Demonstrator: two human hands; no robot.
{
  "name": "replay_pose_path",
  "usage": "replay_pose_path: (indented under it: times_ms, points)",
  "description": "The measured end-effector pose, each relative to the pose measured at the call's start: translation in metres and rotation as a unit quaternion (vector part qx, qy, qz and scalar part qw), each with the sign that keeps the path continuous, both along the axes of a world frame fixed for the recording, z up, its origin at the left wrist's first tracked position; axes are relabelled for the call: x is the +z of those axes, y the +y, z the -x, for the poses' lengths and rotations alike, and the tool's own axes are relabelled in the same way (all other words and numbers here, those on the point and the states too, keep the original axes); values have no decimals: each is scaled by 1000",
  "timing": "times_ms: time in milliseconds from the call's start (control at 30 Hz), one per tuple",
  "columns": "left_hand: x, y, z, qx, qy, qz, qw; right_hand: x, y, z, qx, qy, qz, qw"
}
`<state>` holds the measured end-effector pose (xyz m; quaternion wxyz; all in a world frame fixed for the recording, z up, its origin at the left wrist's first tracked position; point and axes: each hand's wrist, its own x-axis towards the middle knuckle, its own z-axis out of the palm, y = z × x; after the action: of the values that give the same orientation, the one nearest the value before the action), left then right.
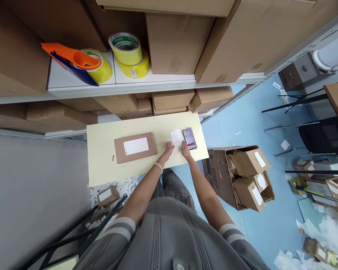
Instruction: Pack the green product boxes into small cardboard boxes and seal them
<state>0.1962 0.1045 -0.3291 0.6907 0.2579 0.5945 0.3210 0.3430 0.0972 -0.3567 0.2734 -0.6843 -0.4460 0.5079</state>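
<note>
Left hand (166, 152) and right hand (186, 151) sit at the near edge of the pale yellow rectangular table (107, 165), both half-closed with fingers curled down; left fingertips (171, 147) are at the lower edge of a white paper slip (176, 137); right fingers (185, 147) are just below the slip and a smartphone with a pixelated purple screen (189, 138) (angle hides the contact, so can't tell if either hand is gripping); slip and phone lie side by side toward the table's right end; a flat brown kraft mailer with a white label (135, 147) lies on the table, left of the hands; a thin greenish stub (113, 158) lies left of that; pale band on the left wrist (158, 167); beyond the table, a white metal shelf (121, 88) holds yellow tape rolls (125, 48) and an orange plastic scoop (73, 56); right of the table, an open cardboard carton (222, 176) holding small labelled kraft boxes (249, 161) stands on the blue floor (228, 232); white packing paper (112, 191) lies below the table's near edge.
</note>
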Motion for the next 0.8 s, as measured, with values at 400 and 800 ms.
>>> replay_pose_path:
  times_ms: [400,800]
  points:
    - [-16,-6,-12,51,12,-45,998,8,-18,7,69,-47,-17,996]
    - [-21,20,-5,74,56,-61,994,24,-18,-4,110,-57,-56,991]
